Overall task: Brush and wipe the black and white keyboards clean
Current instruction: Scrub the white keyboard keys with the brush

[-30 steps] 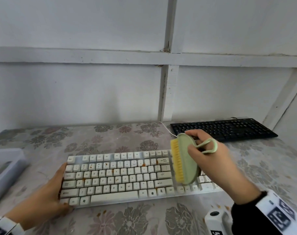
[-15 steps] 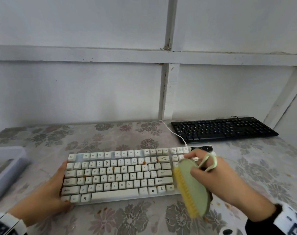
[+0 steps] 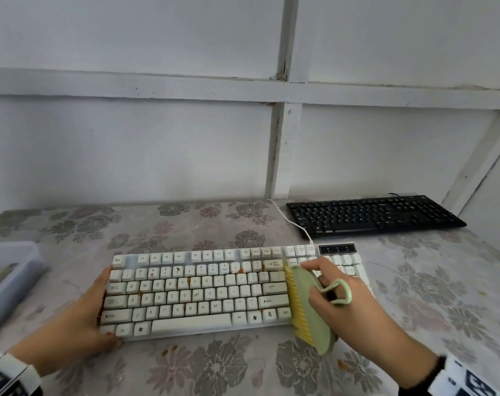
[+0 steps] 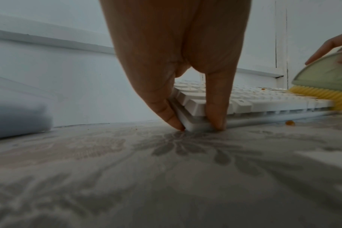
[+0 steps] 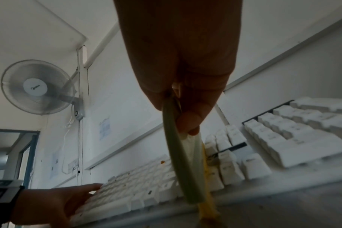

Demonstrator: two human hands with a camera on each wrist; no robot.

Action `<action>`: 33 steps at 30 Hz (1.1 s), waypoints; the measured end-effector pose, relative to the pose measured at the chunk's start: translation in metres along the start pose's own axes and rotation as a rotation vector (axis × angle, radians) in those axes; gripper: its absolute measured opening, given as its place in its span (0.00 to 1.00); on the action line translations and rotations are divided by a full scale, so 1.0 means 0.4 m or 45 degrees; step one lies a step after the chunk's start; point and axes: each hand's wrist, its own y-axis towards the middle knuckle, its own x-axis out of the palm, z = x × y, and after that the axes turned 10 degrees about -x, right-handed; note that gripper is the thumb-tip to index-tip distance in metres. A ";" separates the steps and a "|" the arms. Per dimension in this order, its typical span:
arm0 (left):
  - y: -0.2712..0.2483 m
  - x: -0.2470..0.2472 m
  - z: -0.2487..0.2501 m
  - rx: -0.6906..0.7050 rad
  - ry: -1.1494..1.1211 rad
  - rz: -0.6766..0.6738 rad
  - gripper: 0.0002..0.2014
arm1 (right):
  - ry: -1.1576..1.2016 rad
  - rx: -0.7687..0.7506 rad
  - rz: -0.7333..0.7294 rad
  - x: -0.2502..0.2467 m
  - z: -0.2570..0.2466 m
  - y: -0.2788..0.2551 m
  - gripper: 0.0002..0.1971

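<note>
A white keyboard [image 3: 203, 292] speckled with orange crumbs lies across the middle of the table. My left hand [image 3: 83, 315] holds its left end, with thumb and fingers [image 4: 170, 114] pinching the near left corner [image 4: 193, 125]. My right hand [image 3: 340, 304] grips a green oval brush [image 3: 308, 307] with yellow bristles. The bristles [image 4: 320, 94] rest on the keys just right of the Enter column, and the brush tilts on edge [image 5: 178, 155]. A black keyboard [image 3: 371, 214] lies at the back right, untouched.
A pale grey tray [image 3: 5, 278] sits at the table's left edge. The white keyboard's cable [image 3: 288, 221] runs back toward the wall. Orange crumbs [image 3: 341, 364] lie on the flowered tablecloth near the front. A wall fan [image 5: 37, 88] hangs high up.
My right hand brought the brush from raised above the keyboard's right part down past its front edge, then back onto the keys. My left hand stayed on the left end.
</note>
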 end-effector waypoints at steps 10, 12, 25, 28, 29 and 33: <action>0.007 -0.006 -0.022 -0.020 0.065 -0.022 0.53 | 0.248 0.209 0.193 -0.145 -0.040 0.013 0.14; 0.008 -0.006 -0.022 -0.028 0.067 -0.021 0.53 | 0.303 0.189 0.347 -0.172 -0.040 0.029 0.12; 0.003 -0.007 -0.017 -0.052 0.057 -0.049 0.53 | 0.161 0.087 0.244 -0.050 -0.095 0.119 0.17; 0.000 -0.008 -0.004 -0.047 0.069 -0.047 0.52 | 0.048 0.112 0.153 -0.004 -0.077 0.109 0.18; -0.001 -0.009 -0.003 -0.046 0.074 -0.053 0.52 | 0.025 0.113 0.133 0.007 -0.072 0.100 0.18; -0.002 -0.008 -0.002 -0.079 0.045 -0.098 0.52 | 0.043 0.149 0.068 0.028 -0.056 0.053 0.16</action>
